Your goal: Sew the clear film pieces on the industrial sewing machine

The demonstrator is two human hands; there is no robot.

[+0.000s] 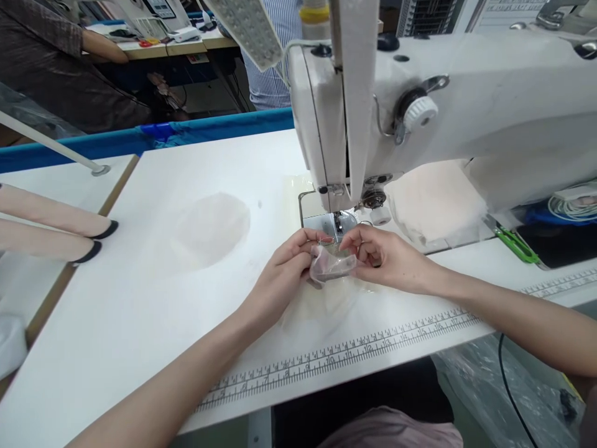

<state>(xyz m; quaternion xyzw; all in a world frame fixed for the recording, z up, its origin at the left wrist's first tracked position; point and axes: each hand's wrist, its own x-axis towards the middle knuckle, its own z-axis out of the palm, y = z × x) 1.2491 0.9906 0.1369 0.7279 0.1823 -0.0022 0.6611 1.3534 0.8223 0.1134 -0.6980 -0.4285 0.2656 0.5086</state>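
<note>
My left hand (pixel 285 270) and my right hand (pixel 387 256) both pinch a small sheer, pale pink fabric piece (pixel 332 264) just in front of the presser foot (pixel 336 225) of a white sewing machine (pixel 466 106). The fingers of each hand are curled onto the fabric's edges. A larger sheer fabric piece (pixel 321 305) lies flat on the table under my hands. The needle plate (pixel 317 221) sits directly behind the fabric.
A round sheer fabric piece (pixel 212 227) lies left on the white table (pixel 140 311). A printed ruler (pixel 354 348) runs along the front edge. Green snips (pixel 513 241) and folded white cloth (pixel 433 205) sit right. Mannequin legs (pixel 51 227) rest far left. Another person (pixel 56 68) sits behind.
</note>
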